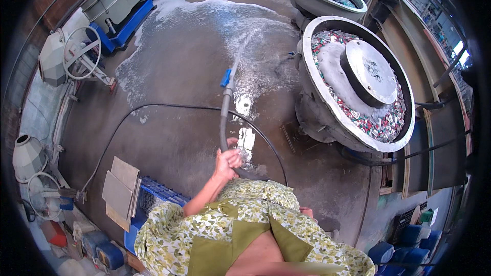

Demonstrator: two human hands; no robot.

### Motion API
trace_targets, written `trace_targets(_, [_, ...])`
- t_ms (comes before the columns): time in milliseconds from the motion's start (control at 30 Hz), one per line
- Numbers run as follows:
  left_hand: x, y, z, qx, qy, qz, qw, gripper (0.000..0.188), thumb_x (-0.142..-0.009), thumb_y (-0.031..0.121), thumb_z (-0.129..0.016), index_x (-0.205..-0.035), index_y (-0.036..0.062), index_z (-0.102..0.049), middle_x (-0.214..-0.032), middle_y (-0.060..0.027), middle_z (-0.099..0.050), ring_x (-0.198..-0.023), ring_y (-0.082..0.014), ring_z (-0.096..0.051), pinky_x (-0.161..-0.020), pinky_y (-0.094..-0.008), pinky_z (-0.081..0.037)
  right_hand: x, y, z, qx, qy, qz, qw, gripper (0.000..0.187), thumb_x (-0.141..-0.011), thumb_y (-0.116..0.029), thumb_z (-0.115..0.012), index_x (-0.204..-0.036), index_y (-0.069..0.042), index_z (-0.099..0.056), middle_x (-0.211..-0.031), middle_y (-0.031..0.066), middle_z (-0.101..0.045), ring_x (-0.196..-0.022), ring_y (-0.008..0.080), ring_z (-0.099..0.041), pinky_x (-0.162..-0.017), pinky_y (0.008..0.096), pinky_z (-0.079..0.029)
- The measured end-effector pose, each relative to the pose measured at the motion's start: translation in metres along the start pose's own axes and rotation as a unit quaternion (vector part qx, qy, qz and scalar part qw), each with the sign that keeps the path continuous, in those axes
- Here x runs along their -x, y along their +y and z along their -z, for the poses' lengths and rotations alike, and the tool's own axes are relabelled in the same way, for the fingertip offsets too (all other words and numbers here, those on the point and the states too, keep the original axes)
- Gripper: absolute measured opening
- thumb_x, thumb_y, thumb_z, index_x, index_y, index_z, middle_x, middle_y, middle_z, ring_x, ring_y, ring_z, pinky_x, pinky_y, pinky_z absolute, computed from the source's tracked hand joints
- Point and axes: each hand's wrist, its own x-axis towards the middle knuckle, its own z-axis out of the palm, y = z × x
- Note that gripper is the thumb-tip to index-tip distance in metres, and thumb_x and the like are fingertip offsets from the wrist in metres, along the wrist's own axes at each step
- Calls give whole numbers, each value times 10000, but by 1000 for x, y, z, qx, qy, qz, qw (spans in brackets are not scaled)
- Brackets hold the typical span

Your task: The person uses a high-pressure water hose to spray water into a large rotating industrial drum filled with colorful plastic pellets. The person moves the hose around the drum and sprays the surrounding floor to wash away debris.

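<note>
One hand of ours gripped the spray hose over a wet concrete floor.

We had our left hand closed around the grey hose, which ran away from us to a wand with a blue fitting, spraying water onto the foamy floor at the far side. Our right hand barely showed beside our floral garment; we could not tell its grip. To the right stood a round vibratory tub filled with small coloured pieces.

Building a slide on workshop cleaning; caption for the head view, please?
Left hand holds a spray wand jetting water across the wet concrete floor beside a round tumbling bowl.
</note>
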Motion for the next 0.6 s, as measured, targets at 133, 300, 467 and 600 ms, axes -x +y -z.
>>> trace_targets(133, [-39, 37, -13, 6, -20, -58, 998, 317, -810, 30, -522, -1117, 102, -483, -475, 81, -224, -361, -46, -204, -369, -225, -192, -12, 13, 4, -52, -17, -6, 998, 405, -790, 36, -339, -1073, -4, -625, -716, 132, -640, -479, 179, -559, -387, 304, -429])
trace_targets(300, [-62, 84, -33, 32, -55, -159, 985, 306, -836, 20, -501, -1128, 114, -493, -463, 77, -227, -355, -51, -199, -375, -229, -204, 20, -21, 2, -49, 4, -8, 999, 405, -767, 45, -337, -1076, 25, -597, -710, 176, -644, -466, 217, -592, -412, 316, -480])
trace_targets(467, [-61, 93, -20, 78, -21, -154, 985, 309, -821, 23, -520, -1108, 138, -508, -464, 79, -228, -352, -56, -208, -374, -234, -213, -21, -1, -11, -30, 4, 49, 998, 373, -774, 40, -362, -1060, 32, -601, -732, 172, -654, -538, 230, -616, -467, 324, -494])
trace_targets(600, [-59, 77, -6, 94, -17, -131, 987, 307, -805, 27, -538, -1092, 133, -514, -463, 73, -230, -351, -63, -225, -378, -243, -218, -42, -23, -23, -28, -18, 22, 999, 369, -770, 40, -373, -1057, 31, -605, -736, 167, -657, -560, 227, -620, -487, 325, -496])
